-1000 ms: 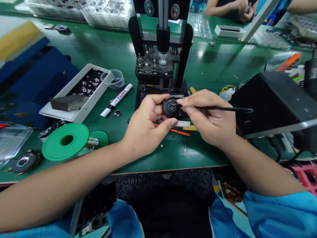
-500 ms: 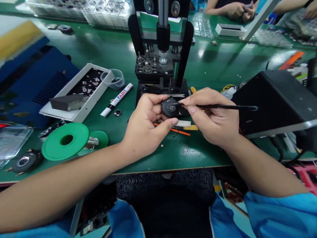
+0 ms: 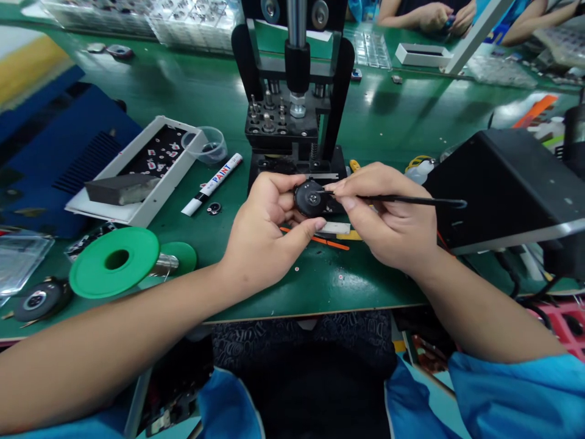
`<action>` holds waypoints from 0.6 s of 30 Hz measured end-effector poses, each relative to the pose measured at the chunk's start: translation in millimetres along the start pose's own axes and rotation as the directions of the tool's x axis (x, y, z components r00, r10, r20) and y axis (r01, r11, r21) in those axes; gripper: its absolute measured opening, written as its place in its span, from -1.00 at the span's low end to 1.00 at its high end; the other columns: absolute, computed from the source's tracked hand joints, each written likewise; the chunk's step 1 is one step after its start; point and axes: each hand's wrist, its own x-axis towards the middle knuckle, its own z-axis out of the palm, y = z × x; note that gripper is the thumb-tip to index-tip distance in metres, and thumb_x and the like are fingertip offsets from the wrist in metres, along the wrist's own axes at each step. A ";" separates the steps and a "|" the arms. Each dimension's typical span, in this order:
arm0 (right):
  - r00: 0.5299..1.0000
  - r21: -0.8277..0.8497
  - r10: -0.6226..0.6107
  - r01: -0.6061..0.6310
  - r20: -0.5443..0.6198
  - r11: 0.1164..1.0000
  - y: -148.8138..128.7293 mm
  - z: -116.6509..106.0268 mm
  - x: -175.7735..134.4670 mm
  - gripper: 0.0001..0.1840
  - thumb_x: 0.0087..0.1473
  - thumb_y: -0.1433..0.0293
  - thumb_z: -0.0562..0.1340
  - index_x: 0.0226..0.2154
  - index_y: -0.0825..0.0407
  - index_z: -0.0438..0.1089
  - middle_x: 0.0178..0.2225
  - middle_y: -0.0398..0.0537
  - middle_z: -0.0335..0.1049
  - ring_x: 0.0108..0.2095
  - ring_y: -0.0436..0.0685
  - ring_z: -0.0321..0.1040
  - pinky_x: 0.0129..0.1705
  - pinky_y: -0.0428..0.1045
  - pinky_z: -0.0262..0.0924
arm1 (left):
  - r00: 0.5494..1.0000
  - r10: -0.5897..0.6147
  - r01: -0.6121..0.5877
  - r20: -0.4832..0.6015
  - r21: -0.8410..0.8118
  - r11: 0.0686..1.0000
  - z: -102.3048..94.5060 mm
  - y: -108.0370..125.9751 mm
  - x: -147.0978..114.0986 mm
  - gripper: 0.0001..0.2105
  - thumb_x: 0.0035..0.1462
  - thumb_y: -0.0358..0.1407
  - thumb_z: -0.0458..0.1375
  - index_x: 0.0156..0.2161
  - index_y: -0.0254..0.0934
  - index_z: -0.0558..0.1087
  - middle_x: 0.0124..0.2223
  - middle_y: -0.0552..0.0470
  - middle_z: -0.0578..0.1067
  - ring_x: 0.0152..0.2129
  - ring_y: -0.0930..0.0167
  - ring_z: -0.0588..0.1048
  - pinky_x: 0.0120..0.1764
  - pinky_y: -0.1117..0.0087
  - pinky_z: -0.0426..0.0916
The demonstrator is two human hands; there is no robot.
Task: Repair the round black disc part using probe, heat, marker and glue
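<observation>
My left hand [image 3: 269, 228] grips a round black smartwatch body [image 3: 308, 201] by its edge, its back with a small ring-shaped centre facing up. Between the thumb and fingers of my right hand [image 3: 388, 213] is a pair of black tweezers [image 3: 411, 199], held nearly level. The thin tip reaches over the watch back near its centre; whether it touches or pinches anything is too small to tell. Beneath the hands lie a white strip [image 3: 336, 228] and an orange stick [image 3: 329, 244] on the green bench.
A black hand press [image 3: 297, 110] stands just behind my hands. On the left are a paint marker [image 3: 212, 185], a white box [image 3: 176, 164] of small parts and a green solder spool [image 3: 91, 268]. A black box-shaped device [image 3: 507, 189] is at right. Another person's hands [image 3: 445, 18] work across the bench.
The whole view has shifted slightly, moving the bench things a little left. My hands keep the same hold on the watch body and tweezers. The other person's hands across the bench have moved.
</observation>
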 end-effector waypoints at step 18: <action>0.998 -0.041 0.019 -0.016 0.067 0.999 -3.8 -3.3 2.0 -0.75 0.39 0.55 0.31 -0.12 -0.12 0.64 -0.16 -0.07 0.74 -0.14 0.16 0.70 -0.04 0.14 0.59 | 1.000 -0.006 0.008 -0.013 0.125 0.992 0.5 2.0 -0.2 -0.54 0.22 -0.30 0.42 0.14 -0.18 0.37 -0.13 0.04 0.78 -0.35 0.37 0.73 -0.34 0.34 0.59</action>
